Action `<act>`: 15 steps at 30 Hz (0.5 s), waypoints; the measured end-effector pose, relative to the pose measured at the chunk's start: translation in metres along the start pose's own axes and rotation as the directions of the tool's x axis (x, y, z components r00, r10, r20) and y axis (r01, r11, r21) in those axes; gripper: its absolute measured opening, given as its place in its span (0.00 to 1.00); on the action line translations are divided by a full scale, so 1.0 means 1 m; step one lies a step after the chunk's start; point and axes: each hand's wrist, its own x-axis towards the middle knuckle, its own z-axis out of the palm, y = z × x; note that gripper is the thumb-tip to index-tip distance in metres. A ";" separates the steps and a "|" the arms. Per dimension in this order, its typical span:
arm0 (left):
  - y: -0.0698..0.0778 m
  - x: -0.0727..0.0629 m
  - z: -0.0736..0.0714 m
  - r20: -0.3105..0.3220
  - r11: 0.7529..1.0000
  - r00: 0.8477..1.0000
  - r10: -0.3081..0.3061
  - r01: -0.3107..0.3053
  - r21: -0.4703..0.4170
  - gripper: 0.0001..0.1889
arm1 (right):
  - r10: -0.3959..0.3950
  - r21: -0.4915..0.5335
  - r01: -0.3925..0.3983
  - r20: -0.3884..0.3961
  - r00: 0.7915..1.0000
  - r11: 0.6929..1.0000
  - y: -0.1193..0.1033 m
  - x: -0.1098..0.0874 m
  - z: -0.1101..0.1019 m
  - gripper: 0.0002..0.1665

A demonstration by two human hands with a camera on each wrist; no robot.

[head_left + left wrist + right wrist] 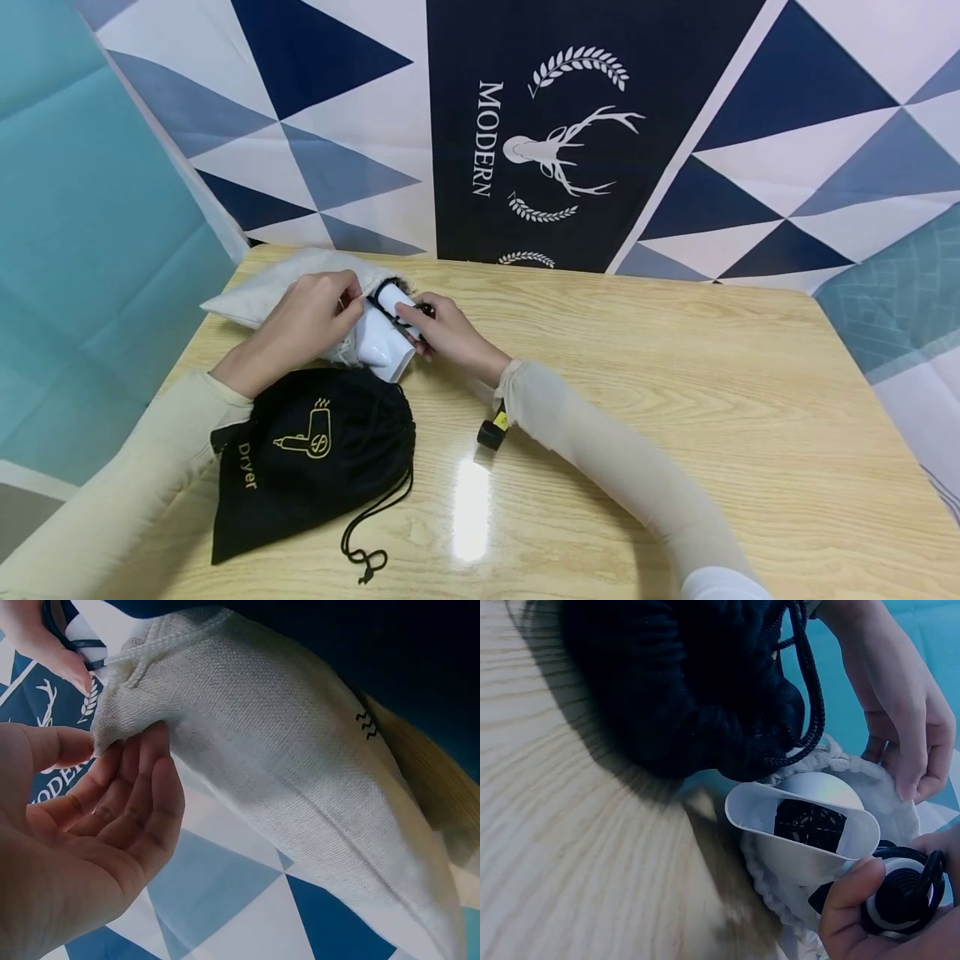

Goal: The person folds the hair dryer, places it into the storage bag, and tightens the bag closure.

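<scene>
A white hair dryer [377, 340] lies partly inside a pale cloth drawstring bag [262, 287] at the far left of the table. Its flat nozzle [754, 817] sticks out of the bag's mouth, and the rest of its body is hidden in the cloth. My right hand [453, 333] grips the dryer's handle [393, 300], which has a black cord wound about it. With thumb and fingertips, my left hand [315, 308] pinches the edge of the bag's opening; the left wrist view shows the white drawstring [176, 641] just above those fingers.
A black drawstring pouch [352, 450] with a gold dryer picture and the word "Dryer" lies in front of the pale bag, its cord [367, 550] trailing on the wooden table [637, 400]. Under my right forearm shows a black item with a yellow label [492, 429]. A patterned cloth [337, 150] hangs behind.
</scene>
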 end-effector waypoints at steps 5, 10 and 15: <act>0.002 0.002 0.000 0.016 1.000 1.000 0.003 -0.003 0.003 0.06 | 0.002 0.016 -0.002 0.020 1.000 1.000 -0.003 0.003 0.000 0.21; 0.003 0.005 -0.002 -0.009 0.999 0.999 0.033 -0.033 0.007 0.06 | -0.005 -0.006 0.006 0.015 1.000 1.000 -0.007 0.008 0.004 0.22; 0.004 0.003 -0.003 -0.009 1.000 1.000 0.030 -0.030 0.006 0.06 | 0.009 -0.007 -0.009 0.045 0.999 1.000 -0.009 0.015 0.008 0.22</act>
